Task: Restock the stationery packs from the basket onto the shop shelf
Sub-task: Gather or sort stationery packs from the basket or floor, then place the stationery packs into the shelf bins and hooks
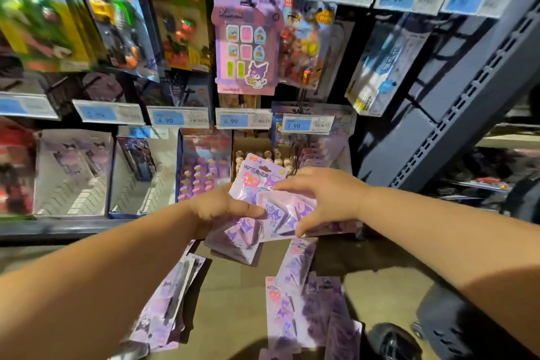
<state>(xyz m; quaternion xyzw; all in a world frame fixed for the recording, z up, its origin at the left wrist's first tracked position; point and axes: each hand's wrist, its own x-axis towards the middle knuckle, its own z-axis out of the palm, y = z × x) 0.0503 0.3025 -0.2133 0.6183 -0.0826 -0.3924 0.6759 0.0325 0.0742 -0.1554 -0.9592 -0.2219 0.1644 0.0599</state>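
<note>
Landmark: we take the pink Kuromi card (245,41), hanging on its peg at mid-shelf, as the reference for all places.
Held stack (254,177): purple character packs, straight below the card and in front of the lowest shelf row. The rear pack reads "90°" along its top.
Left hand (217,210): below and slightly left of the card. It grips the stack with the thumb laid across the front and the fingers hidden behind.
Right hand (318,199): below and right of the card. The forefinger and thumb pinch the front pack (285,213), and the other fingers are curled.
Loose packs (295,301): far below the card, heaped on a tan surface (233,286). We cannot tell whether that surface is a basket floor.
Second fan of packs (172,304): below and left of the card, on the same surface and apart from the heap.
In the way: the hands and stack cover the lower part of a brown box of small figures (263,155) directly under the card.
Shelved purple packs (318,152): below and right of the card, under the 7.90 tag (306,125).
6.90 tag (242,120): just under the card.
Open display boxes (73,175): below and far left of the card, partly filled.
Dark slotted upright (455,114): right of the card, leaning across the frame.
</note>
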